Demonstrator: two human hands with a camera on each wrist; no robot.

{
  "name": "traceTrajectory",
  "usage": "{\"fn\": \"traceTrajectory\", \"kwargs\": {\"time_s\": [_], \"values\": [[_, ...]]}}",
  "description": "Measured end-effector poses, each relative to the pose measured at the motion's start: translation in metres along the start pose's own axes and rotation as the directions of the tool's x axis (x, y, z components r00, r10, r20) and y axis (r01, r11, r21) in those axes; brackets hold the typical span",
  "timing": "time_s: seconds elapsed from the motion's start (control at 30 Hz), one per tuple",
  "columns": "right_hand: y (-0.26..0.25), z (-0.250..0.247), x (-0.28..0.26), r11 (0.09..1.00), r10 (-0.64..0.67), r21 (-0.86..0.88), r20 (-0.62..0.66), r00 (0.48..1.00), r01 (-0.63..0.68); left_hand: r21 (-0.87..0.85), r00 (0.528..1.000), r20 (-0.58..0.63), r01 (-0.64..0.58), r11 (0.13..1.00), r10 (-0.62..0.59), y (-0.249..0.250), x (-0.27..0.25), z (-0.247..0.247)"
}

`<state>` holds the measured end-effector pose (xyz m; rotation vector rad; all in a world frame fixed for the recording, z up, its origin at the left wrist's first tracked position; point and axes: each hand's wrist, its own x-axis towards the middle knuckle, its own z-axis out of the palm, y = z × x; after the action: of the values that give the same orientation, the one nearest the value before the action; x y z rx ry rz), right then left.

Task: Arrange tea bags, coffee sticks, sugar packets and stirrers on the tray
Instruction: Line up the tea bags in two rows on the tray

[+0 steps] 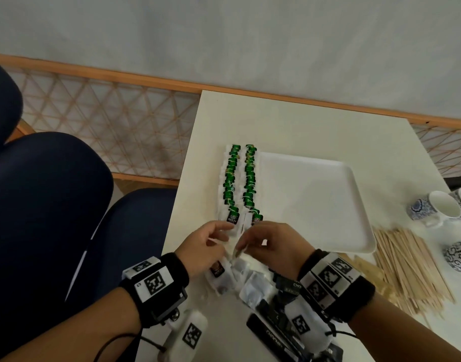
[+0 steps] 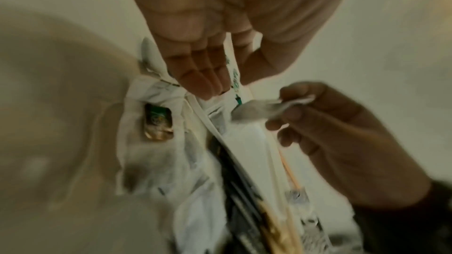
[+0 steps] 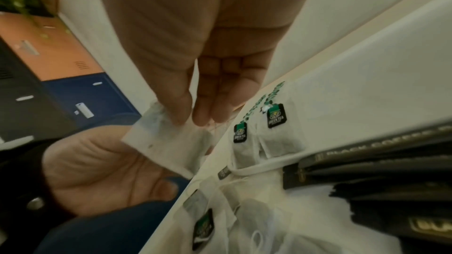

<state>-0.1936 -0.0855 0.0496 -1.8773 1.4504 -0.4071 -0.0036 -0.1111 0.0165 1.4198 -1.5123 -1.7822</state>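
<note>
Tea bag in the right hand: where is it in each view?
Head: tea bag low centre, mostly hidden between both hands.
Left wrist: right of centre, pinched by the right hand.
Right wrist: left of centre.
Shared landmark: green tea tag.

Two tea bag rows (image 1: 240, 178) lie on the tray's (image 1: 355, 205) left part, stirrers (image 1: 407, 265) to its right.

— Your tea bags (image 1: 241, 178)? 
— Two overlapped rows, green tags up, on the tray's (image 1: 355, 205) left part. 
— Loose stock? 
— White bags heaped nearside (image 1: 224, 278), black coffee sticks (image 1: 274, 335) beside them, wooden stirrers (image 1: 407, 265) right of your tray.
</note>
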Motion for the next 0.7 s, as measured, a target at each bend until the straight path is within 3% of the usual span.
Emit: {"fn": "traceTrajectory", "kwargs": {"time_s": [0.07, 0.17, 0.23, 0.33, 0.47, 0.6, 0.7], "values": [[-0.001, -0.001, -0.003, 0.997, -0.074, -0.023, 0.051, 0.996, 0.076, 0.149, 0.991, 0.12, -0.081, 0.985, 0.064, -0.003, 0.001, 0.001], [0.0, -0.001, -0.004, 0.99, -0.138, -0.025, 0.051, 0.989, 0.14, 0.14, 0.967, 0.251, -0.076, 0.987, 0.039, -0.003, 0.002, 0.008], [0.003, -0.001, -0.003, 0.993, -0.113, 0.045, -0.008, 0.994, 0.113, 0.126, 0.973, 0.228, -0.049, 0.991, 0.019, -0.004, 0.004, 0.011], [0.007, 0.0, -0.004, 0.965, 0.037, 0.262, -0.106, 0.994, -0.008, 0.084, 0.985, 0.17, -0.015, 0.996, 0.0, -0.007, 0.006, 0.013], [0.008, 0.005, -0.006, 0.789, 0.331, 0.568, -0.069, 0.941, -0.236, -0.081, 0.999, 0.042, 0.031, 0.996, -0.028, -0.012, 0.014, 0.014], [0.019, 0.015, -0.005, 0.89, 0.349, 0.31, 0.004, 0.937, -0.333, -0.156, 0.999, -0.035, 0.02, 0.988, -0.025, -0.01, 0.022, 0.016], [0.024, 0.017, 0.001, 0.851, 0.41, 0.372, -0.026, 0.912, -0.372, -0.147, 0.999, -0.029, 0.022, 0.989, -0.027, -0.007, 0.024, 0.019]]}}
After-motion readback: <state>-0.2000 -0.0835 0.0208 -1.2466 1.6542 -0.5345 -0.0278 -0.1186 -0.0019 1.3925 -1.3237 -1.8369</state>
